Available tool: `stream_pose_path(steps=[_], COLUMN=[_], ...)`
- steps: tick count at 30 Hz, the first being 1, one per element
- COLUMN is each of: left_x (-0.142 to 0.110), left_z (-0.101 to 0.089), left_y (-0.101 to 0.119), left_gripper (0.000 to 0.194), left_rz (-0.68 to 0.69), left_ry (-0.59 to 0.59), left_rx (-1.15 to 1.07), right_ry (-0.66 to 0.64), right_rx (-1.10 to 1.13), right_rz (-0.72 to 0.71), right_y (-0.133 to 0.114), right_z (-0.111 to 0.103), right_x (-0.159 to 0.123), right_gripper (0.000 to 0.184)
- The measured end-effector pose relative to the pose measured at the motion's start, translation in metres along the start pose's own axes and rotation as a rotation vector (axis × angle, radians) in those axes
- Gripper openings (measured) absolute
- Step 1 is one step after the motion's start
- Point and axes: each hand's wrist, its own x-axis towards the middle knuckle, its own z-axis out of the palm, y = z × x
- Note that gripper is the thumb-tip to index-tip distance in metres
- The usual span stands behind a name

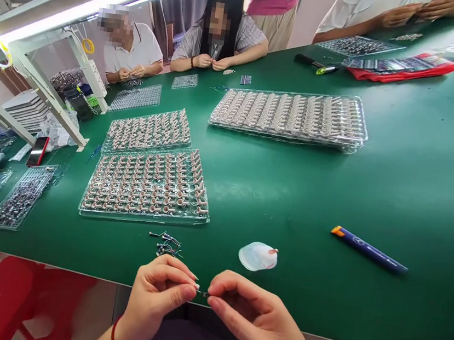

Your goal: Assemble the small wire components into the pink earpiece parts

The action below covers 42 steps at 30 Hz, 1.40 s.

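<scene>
At the table's front edge, my left hand (162, 289) pinches a tiny part (201, 294), with a white bit showing at the fingertips. My right hand (249, 310) is closed in a pinch on the other side of it, thumb against forefinger. The part looks thin and dark in the short gap between the hands; its exact kind is too small to make out. Just beyond my left hand lies a loose pile of small wired parts (168, 244). A round whitish pad (257, 256) with a reddish-brown bit on its edge rests beyond my right hand.
Clear trays (144, 218) of small pinkish parts stand ahead to the left; a stacked tray (286, 137) sits farther back. A blue pen-like tool (370, 251) lies to the right. A phone (38, 151) lies by the shelf leg. Co-workers (222, 37) sit across the table (371, 204).
</scene>
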Motion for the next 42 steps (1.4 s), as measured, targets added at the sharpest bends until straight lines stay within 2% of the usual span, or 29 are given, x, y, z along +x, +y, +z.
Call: stream_pose_path(steps=[8,12,16,20,23,42], left_x=[0.001,-0.001,-0.004,-0.004,-0.004,-0.004], left_z=[-0.006,-0.004,0.002,0.006,0.007,0.008], left_y=[0.006,0.009,0.011,0.008,0.005,0.007], left_gripper=[0.011,0.026,0.014,0.018,0.022,0.022], left_rz=[-0.123,-0.242,-0.297,-0.386,-0.436,-0.43], left_ry=[0.077,0.099,0.064,0.063,0.066,0.079], left_rx=[-0.121,-0.166,-0.165,-0.321,-0.348,-0.316], right_ry=[0.132,0.156,0.189,0.172,0.18,0.226], right_rx=[-0.177,-0.261,-0.408,-0.459,-0.449,-0.489], right_rz=[-0.238,-0.388,-0.508,-0.531,-0.542,-0.567], right_y=[-0.014,-0.012,-0.011,-0.012,-0.013,-0.018], right_z=[-0.01,-0.011,-0.01,-0.009,-0.009,-0.006], right_x=[-0.003,-0.008,-0.012,-0.014,-0.015,-0.011], right_gripper=[0.015,0.005,0.019,0.022,0.022,0.023])
